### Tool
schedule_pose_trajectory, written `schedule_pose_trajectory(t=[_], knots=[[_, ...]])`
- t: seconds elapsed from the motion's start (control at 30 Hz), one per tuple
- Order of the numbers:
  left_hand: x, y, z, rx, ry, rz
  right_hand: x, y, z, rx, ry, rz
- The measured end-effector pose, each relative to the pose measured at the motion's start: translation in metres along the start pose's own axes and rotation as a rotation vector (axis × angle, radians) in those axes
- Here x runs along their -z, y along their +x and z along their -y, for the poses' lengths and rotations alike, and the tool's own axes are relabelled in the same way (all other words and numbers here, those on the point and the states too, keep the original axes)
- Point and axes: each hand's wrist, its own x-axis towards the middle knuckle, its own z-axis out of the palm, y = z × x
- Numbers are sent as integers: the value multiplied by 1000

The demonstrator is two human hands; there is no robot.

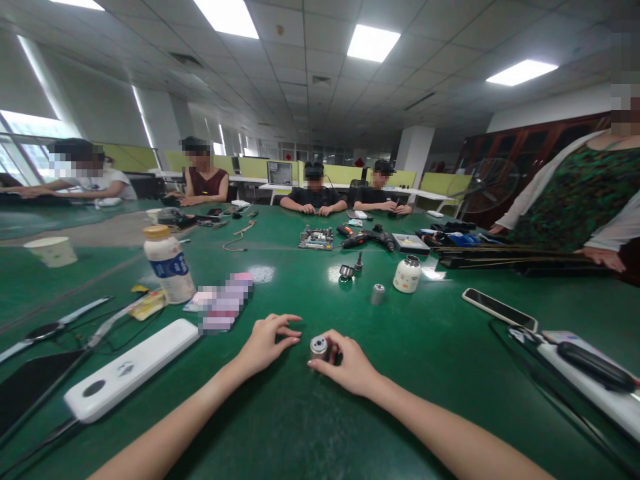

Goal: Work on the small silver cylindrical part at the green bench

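Note:
My right hand (347, 363) has its thumb and fingers wrapped round a short silver metal cylinder (319, 348), which stands upright with a dark hole and smaller marks on its top face. To the left of it, my left hand (273, 340) hovers just above the table with fingers apart and nothing between them. A similar metal cylinder (377, 294) stands farther off to the right. Beyond that are a small dark metal part with a shaft (359, 261) and a round metal piece (345, 273). The lower side of the held cylinder is partly covered by my thumb.
Left on the green table (280, 427) are a white power strip (135, 367), a capped bottle (169, 267) and a paper cup (51, 252). A cream jar (407, 275), phone (500, 310), circuit board (317, 238) and power drill (367, 237) lie beyond. Several people surround the table.

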Motion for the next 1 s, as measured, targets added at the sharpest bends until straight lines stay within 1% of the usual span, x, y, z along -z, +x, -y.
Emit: schedule_pose_trajectory(t=[0.07,0.13,0.2,0.23,0.27,0.33,0.37,0.43,0.53,0.63,0.73,0.83,0.9,0.97,1.0], knots=[[-2,0,7,18,-25,23,0,0,0,0,3,1],[-1,1,3,31,-77,-43,0,0,-1,1,2,0],[2,2,-12,27,-145,-144,0,1,-2,5,3,4],[4,3,-21,18,-177,-182,0,1,-2,8,5,6],[4,3,-32,-6,-188,-196,-1,1,-2,9,6,8],[3,2,-50,-60,-137,-195,-1,1,-2,7,-3,1],[2,0,-57,-77,-112,-176,-1,1,-2,6,-10,-3],[-3,-3,-65,-85,-77,-119,-1,1,-3,6,-25,-7],[-8,-6,-65,-90,-69,-70,-2,2,-4,9,-30,-5],[-8,-8,-62,-135,-99,-50,-2,2,-6,8,-2,-2],[-7,-9,-61,-139,-82,-78,-2,2,-6,20,22,4],[-9,-8,-60,-125,-25,-100,-2,1,-5,20,-4,6],[-11,-7,-61,-116,-30,-108,-2,1,-4,13,-24,-2],[-9,-6,-62,-111,-55,-141,-2,1,-3,6,-33,-13],[-7,-4,-61,-107,-64,-176,-1,1,-3,3,-34,-14]])
